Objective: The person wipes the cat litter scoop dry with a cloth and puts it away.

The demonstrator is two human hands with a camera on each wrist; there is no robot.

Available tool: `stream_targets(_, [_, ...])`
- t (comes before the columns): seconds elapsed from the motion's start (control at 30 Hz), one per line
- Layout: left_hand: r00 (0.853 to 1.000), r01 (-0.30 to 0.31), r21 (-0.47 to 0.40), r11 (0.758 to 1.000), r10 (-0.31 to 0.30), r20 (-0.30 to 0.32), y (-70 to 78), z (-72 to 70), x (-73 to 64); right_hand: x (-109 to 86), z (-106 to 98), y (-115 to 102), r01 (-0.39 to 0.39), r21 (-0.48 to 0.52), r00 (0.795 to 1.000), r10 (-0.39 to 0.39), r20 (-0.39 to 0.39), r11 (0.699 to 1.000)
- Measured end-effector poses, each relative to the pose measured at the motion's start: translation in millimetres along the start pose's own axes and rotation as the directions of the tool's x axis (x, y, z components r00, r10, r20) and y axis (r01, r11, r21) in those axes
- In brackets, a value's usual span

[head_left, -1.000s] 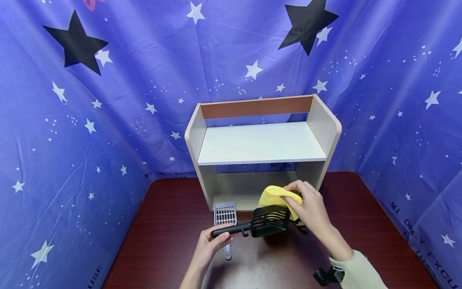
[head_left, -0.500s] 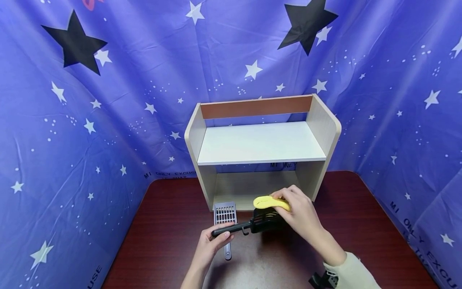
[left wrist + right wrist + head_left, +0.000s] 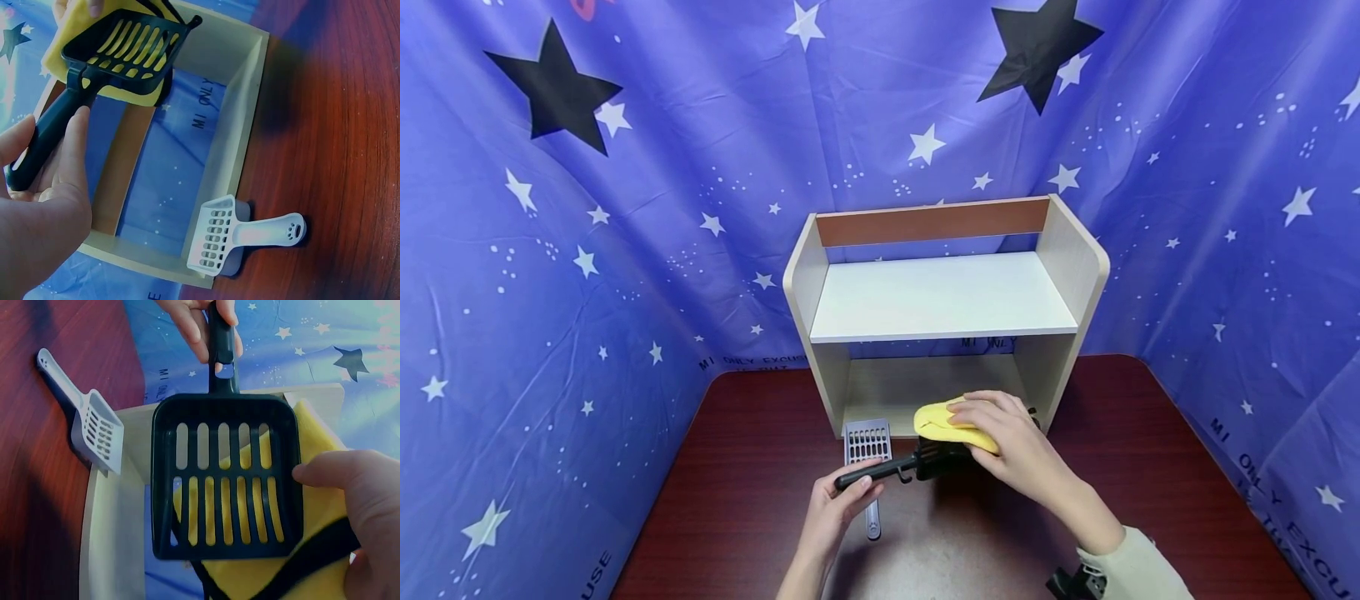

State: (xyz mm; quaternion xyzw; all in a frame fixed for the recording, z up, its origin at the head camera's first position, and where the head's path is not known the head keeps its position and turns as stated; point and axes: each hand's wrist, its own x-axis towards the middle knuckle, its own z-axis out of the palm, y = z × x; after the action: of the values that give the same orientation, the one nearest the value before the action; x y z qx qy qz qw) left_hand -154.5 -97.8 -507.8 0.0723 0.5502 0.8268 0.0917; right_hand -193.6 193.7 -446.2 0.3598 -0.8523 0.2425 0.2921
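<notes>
My left hand (image 3: 838, 508) holds a black slotted litter scoop (image 3: 225, 472) by its handle, above the table. The scoop's head points right, toward my right hand (image 3: 1022, 450). That hand grips a folded yellow cloth (image 3: 940, 421) with black edging against the scoop's far side. Yellow shows through most of the slots in the right wrist view, and the thumb (image 3: 325, 469) lies at the scoop's side rim. From the head view the cloth and right hand hide much of the scoop's head. A second, grey litter scoop (image 3: 269, 231) lies beyond my left hand, partly behind it.
A pale two-level shelf unit (image 3: 943, 300) stands at the back of the dark red table (image 3: 737, 492). The grey scoop's head rests against the shelf's front edge. A blue star-patterned curtain (image 3: 685, 192) surrounds the table behind and at both sides.
My right hand has moved left and the cloth has folded down over the scoop's upper edge, covering more of its head. The black scoop has tilted slightly; my left hand barely moved.
</notes>
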Motion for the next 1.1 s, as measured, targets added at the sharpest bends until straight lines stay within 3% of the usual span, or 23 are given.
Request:
stream_targets(0.23, [1.0, 0.025, -0.03, 0.999, -0.025, -0.011, 0.5, -2.6, -1.0, -6.6, -2.9, 5.7, 0.024, 0.033, 0.998, -0.026, 0.06, 0.999])
stream_targets(0.43, [0.999, -0.008, -0.068, 0.998, 0.011, 0.045, 2.3, -6.2, -2.1, -9.8, -9.8, 11.1, -0.078, 0.135, 0.992, 0.064, 0.106, 0.988])
stream_targets(0.57, [0.996, -0.013, -0.087, 0.996, 0.021, 0.086, 3.1, -9.6, -1.5, -11.2, -13.0, 14.7, -0.127, 0.22, 0.989, 0.105, 0.108, 0.967])
stream_targets(0.73, [0.994, -0.012, -0.116, 0.993, 0.024, 0.11, 4.6, -12.9, -0.9, -14.9, -14.5, 19.7, -0.191, 0.342, 0.98, 0.158, 0.122, 0.92])
stream_targets(0.87, [0.992, -0.027, -0.137, 0.99, 0.044, 0.12, 5.3, -14.9, -1.0, -19.5, -14.6, 23.6, -0.223, 0.386, 0.974, 0.189, 0.126, 0.895])
stream_targets(0.97, [0.993, -0.031, -0.144, 0.989, 0.046, 0.106, 5.8, -15.6, -1.4, -24.1, -15.3, 25.9, -0.247, 0.398, 0.969, 0.213, 0.129, 0.883])
stream_targets(1.1, [0.999, -0.024, -0.128, 0.991, 0.029, 0.04, 6.0, -15.1, -2.2, -30.2, -16.7, 28.1, -0.273, 0.418, 0.962, 0.237, 0.137, 0.867])
